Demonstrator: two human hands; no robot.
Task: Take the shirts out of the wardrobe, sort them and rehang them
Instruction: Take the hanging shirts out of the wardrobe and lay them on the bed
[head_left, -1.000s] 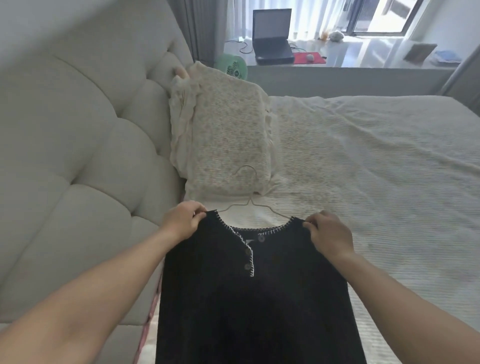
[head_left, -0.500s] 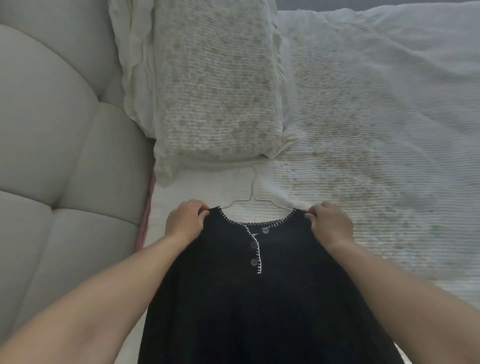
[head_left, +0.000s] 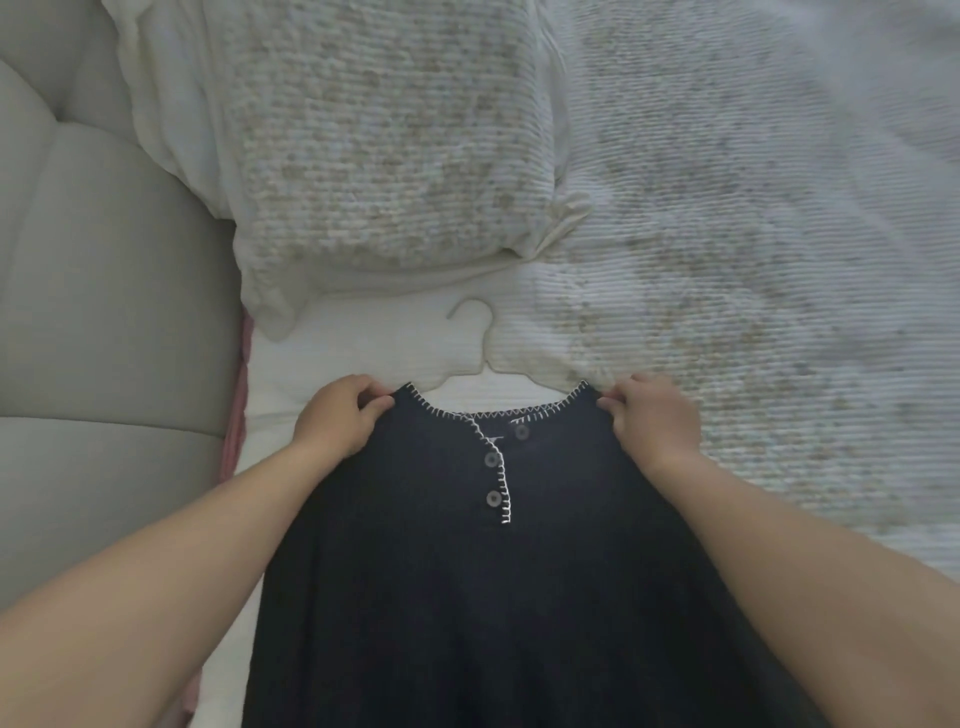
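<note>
A dark navy shirt with white blanket stitching at the neckline and three buttons lies front-up on the bed. A thin white wire hanger sits inside it, its hook sticking out past the collar. My left hand pinches the shirt's left shoulder by the collar. My right hand pinches the right shoulder the same way. The lower part of the shirt runs out of the bottom of the view.
A cream textured pillow lies just beyond the hanger hook. The white ribbed bedspread stretches to the right. A padded beige headboard stands along the left, with a strip of pink fabric at its base.
My view has tilted down and closer to the bed; the desk and laptop have left the frame. Both hands keep their pinch on the shoulders, and the shirt now lies lower on the bed.
</note>
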